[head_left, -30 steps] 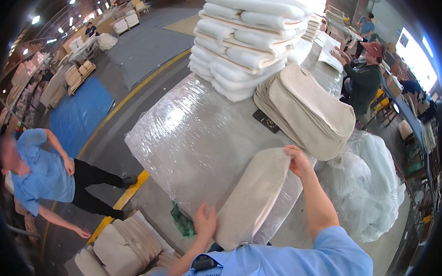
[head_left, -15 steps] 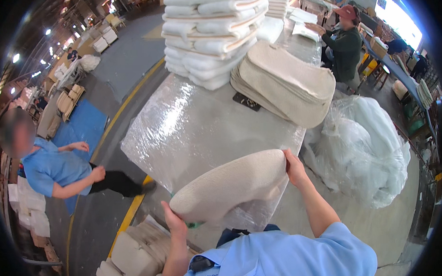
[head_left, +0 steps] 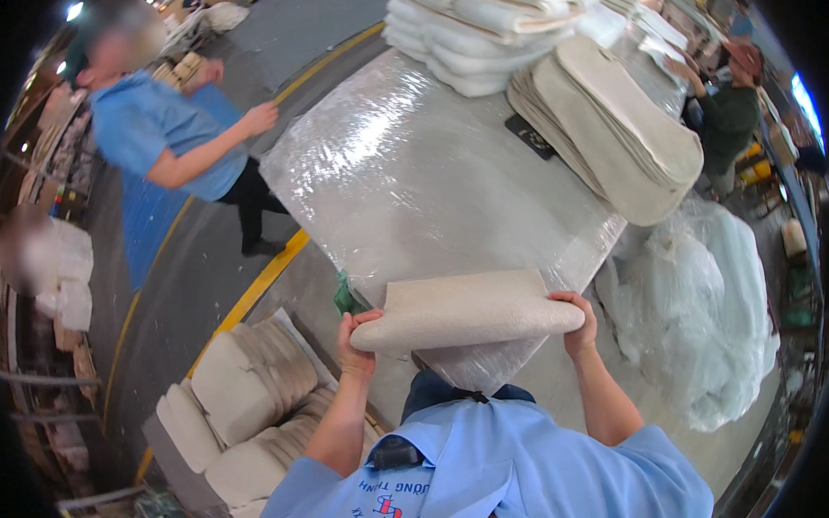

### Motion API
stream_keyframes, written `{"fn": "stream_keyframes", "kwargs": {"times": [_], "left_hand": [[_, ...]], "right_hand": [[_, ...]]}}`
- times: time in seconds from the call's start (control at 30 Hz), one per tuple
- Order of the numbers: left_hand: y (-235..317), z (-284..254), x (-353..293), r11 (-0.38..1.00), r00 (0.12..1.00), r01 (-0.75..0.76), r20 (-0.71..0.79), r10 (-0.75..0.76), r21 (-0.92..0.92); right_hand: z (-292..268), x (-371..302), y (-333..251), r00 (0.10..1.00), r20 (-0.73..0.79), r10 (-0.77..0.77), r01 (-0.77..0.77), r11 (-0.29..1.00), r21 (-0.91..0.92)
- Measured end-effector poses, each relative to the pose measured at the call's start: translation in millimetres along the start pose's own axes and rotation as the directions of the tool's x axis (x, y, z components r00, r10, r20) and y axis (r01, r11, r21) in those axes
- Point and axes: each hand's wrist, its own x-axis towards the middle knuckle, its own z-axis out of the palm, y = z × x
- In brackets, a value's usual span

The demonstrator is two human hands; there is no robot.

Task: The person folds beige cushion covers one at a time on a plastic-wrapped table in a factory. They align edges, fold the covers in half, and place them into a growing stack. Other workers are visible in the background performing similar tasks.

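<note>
A beige padded cushion cover (head_left: 467, 314) is stretched between my hands above the near corner of the plastic-wrapped table (head_left: 413, 204). Its rounded edge faces me. My left hand (head_left: 355, 341) grips one end, and my right hand (head_left: 576, 322) closes round the other. Farther along the table to the right lies a stack of flat beige pieces (head_left: 611, 129) with rounded ends. Against that stack's left side rests a dark flat object (head_left: 530, 137), its kind unclear.
Thick folded white padding (head_left: 489, 37) is piled at the table's far end. A clear plastic bag of white material (head_left: 690, 313) stands right of the table. Beige cushions (head_left: 254, 383) are stacked at lower left. A person in blue (head_left: 168, 131) is on the left; another person (head_left: 733, 102) works far right.
The beige piece has turned from tilted to nearly level and come closer to me. My view has shifted left. The person in blue appears nearer and farther along the table's side.
</note>
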Motion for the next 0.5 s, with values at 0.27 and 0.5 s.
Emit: {"fn": "stream_keyframes", "kwargs": {"times": [0.27, 0.5], "left_hand": [[0, -13, -57, 0.979, 0.992, 0.124, 0.015, -0.128, 0.160], [13, -4, -3, 0.625, 0.950, 0.305, -0.181, -0.255, 0.719]], "right_hand": [[4, 22, -68, 0.865, 0.154, 0.478, -0.262, 0.691, -0.674], [85, 100, -47, 0.812, -0.167, 0.559, 0.064, -0.370, -0.927]]}}
